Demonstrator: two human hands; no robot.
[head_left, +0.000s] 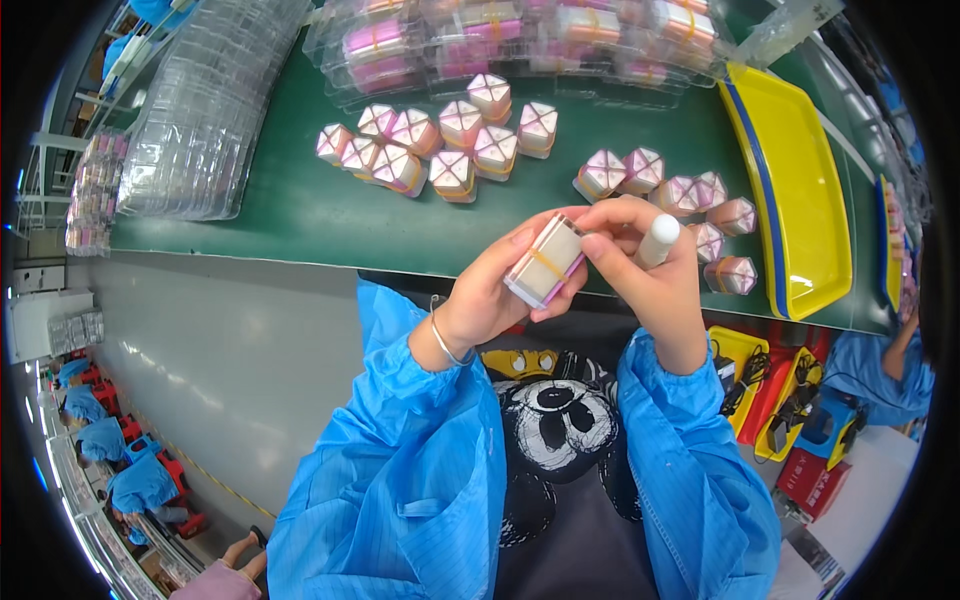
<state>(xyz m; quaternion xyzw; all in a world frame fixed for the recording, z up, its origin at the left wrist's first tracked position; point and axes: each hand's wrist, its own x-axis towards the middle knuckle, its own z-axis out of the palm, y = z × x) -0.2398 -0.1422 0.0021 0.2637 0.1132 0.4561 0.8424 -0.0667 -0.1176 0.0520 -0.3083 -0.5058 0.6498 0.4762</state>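
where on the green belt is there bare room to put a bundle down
Bare green belt lies between the stack of clear trays and the near-left cluster of banded bundles, down to the near edge. A smaller gap sits between that cluster and the right cluster. The far side is crowded with filled trays; the yellow tray closes the right.

Bare green belt (300,215) lies open left of the box clusters (440,145); the yellow tray (800,200) blocks the right.
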